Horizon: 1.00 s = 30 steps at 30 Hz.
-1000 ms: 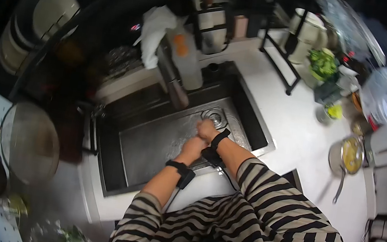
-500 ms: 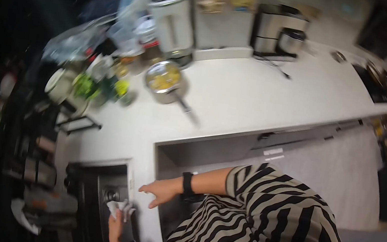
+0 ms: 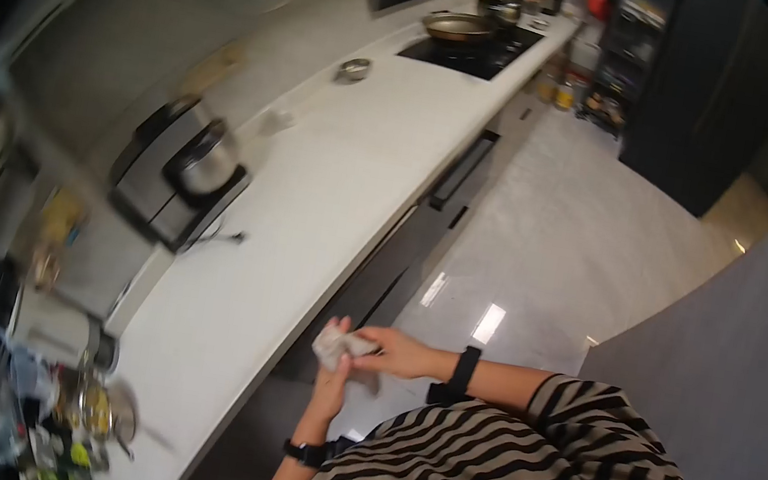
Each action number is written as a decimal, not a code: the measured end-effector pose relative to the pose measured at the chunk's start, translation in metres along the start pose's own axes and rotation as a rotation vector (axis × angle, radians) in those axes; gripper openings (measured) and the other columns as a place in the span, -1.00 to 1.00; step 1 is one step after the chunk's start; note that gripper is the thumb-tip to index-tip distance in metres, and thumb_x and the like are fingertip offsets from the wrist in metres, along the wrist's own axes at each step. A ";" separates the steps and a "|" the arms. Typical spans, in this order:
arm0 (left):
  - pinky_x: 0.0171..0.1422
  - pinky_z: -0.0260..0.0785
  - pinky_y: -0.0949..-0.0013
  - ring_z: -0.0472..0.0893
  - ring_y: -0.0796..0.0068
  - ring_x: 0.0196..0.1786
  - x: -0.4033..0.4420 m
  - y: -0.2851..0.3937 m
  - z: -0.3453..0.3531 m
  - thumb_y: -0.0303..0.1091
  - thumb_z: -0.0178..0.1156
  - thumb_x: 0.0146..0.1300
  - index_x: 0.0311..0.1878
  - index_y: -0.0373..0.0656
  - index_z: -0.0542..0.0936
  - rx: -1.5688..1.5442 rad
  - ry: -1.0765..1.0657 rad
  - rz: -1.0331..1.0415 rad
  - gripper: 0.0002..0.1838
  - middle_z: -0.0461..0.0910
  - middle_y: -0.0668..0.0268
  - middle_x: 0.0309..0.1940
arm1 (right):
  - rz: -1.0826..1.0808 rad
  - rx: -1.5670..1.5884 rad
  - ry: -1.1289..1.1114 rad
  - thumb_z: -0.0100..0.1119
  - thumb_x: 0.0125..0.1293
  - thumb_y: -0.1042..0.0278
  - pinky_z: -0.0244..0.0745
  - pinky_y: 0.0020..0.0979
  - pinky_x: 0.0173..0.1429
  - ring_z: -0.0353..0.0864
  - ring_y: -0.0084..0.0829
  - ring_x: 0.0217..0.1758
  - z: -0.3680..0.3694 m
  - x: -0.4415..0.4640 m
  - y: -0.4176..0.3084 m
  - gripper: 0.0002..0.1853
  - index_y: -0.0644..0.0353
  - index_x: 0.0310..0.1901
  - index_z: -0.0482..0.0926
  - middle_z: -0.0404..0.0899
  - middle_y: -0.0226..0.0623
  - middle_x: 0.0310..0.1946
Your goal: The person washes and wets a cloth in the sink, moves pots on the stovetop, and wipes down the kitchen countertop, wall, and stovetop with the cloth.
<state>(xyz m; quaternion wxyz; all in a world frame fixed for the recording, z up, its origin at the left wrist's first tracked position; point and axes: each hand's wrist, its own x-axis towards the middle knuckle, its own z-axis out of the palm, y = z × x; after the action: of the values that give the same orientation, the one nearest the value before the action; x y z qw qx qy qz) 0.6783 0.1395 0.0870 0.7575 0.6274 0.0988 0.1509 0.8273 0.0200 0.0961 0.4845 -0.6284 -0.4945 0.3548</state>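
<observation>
A crumpled pale cloth (image 3: 333,346) is bunched between my two hands, just off the front edge of the counter. My left hand (image 3: 332,385) holds it from below, fingers closed about it and partly covered by its folds. From the right, my right hand (image 3: 398,353) pinches the cloth's other side. Whether it is fabric or paper I cannot make out. Below both hands are the dark cabinet fronts and the floor.
The white counter (image 3: 278,213) runs away to a cooktop (image 3: 468,57) bearing a pan (image 3: 458,27). A black and silver appliance (image 3: 182,173) with a loose cord stands by the wall. A pot of yellow food (image 3: 98,408) sits at lower left. A dark cabinet (image 3: 698,99) rises beyond the floor.
My view has swung right, away from the sink. My left hand has carried the cloth away from over the sink, and my right hand, earlier spread near the counter edge, now grips it too.
</observation>
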 end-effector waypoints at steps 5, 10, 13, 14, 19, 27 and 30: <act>0.35 0.11 0.38 0.32 0.40 0.27 0.161 -0.023 0.122 -0.32 0.01 0.37 0.29 -0.30 0.30 -0.143 -0.209 -0.045 -0.54 0.34 0.20 0.24 | 0.235 0.329 0.472 0.21 0.22 0.37 0.43 -0.49 -0.04 0.51 -0.55 -0.12 -0.156 -0.046 0.012 -0.71 0.32 -0.06 0.52 0.55 -0.31 -0.17; 0.02 0.35 0.49 0.54 0.55 -0.13 0.287 -0.029 0.170 -0.45 0.18 0.23 -0.02 -0.31 0.53 -0.271 -0.101 -0.121 -0.73 0.60 0.32 -0.20 | -0.089 0.098 0.779 0.22 0.07 0.57 0.36 -0.51 0.00 0.44 -0.56 -0.12 -0.284 -0.036 0.056 -0.85 0.24 -0.29 0.51 0.48 -0.36 -0.24; -0.02 0.36 0.49 0.54 0.59 -0.18 0.376 -0.053 0.180 -0.47 0.25 0.17 -0.13 -0.26 0.54 -0.107 -0.094 -0.108 -0.79 0.57 0.37 -0.28 | -0.149 0.331 0.781 0.17 0.10 0.58 0.35 -0.53 -0.02 0.44 -0.57 -0.15 -0.356 -0.017 0.095 -0.85 0.22 -0.30 0.43 0.48 -0.39 -0.27; -0.03 0.36 0.49 0.53 0.60 -0.20 0.405 -0.056 0.183 -0.47 0.27 0.15 -0.16 -0.25 0.54 -0.034 -0.107 -0.115 -0.80 0.57 0.38 -0.30 | -0.128 0.290 0.773 0.13 0.13 0.58 0.35 -0.53 -0.04 0.44 -0.59 -0.16 -0.386 -0.014 0.108 -0.84 0.18 -0.29 0.37 0.49 -0.38 -0.26; -0.14 0.38 0.48 0.51 0.61 -0.27 0.561 -0.052 0.258 -0.41 0.28 0.13 -0.22 -0.24 0.53 0.082 -0.302 -0.051 -0.81 0.55 0.37 -0.38 | 0.077 0.030 0.850 0.14 0.18 0.54 0.37 -0.48 -0.11 0.43 -0.54 -0.23 -0.534 -0.023 0.122 -0.90 0.24 -0.28 0.45 0.50 -0.39 -0.29; -0.27 0.34 0.28 0.50 0.17 -0.36 0.764 -0.092 0.512 -0.34 0.30 0.02 -0.30 -0.25 0.49 0.365 -1.074 0.549 -0.75 0.50 0.11 -0.41 | 0.726 0.288 1.320 -0.04 0.34 0.28 0.49 -0.48 -0.47 0.58 -0.43 -0.43 -0.710 -0.109 0.257 -0.78 0.23 -0.20 0.52 0.55 -0.26 -0.45; -0.24 0.35 0.26 0.52 0.18 -0.33 0.816 -0.112 0.588 -0.39 0.29 0.02 -0.23 -0.25 0.48 0.410 -1.335 0.603 -0.73 0.53 0.13 -0.34 | 0.313 1.122 1.349 0.13 0.22 0.30 0.56 -0.43 -0.39 0.58 -0.43 -0.41 -0.795 -0.118 0.295 -0.83 0.15 -0.21 0.50 0.56 -0.35 -0.35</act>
<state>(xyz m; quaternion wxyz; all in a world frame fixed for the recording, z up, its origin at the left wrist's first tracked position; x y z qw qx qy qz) 1.6524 -0.1325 0.1235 0.4509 0.7136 -0.5300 -0.0816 1.6145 -0.3112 0.0304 0.8548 -0.4340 0.2342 0.1615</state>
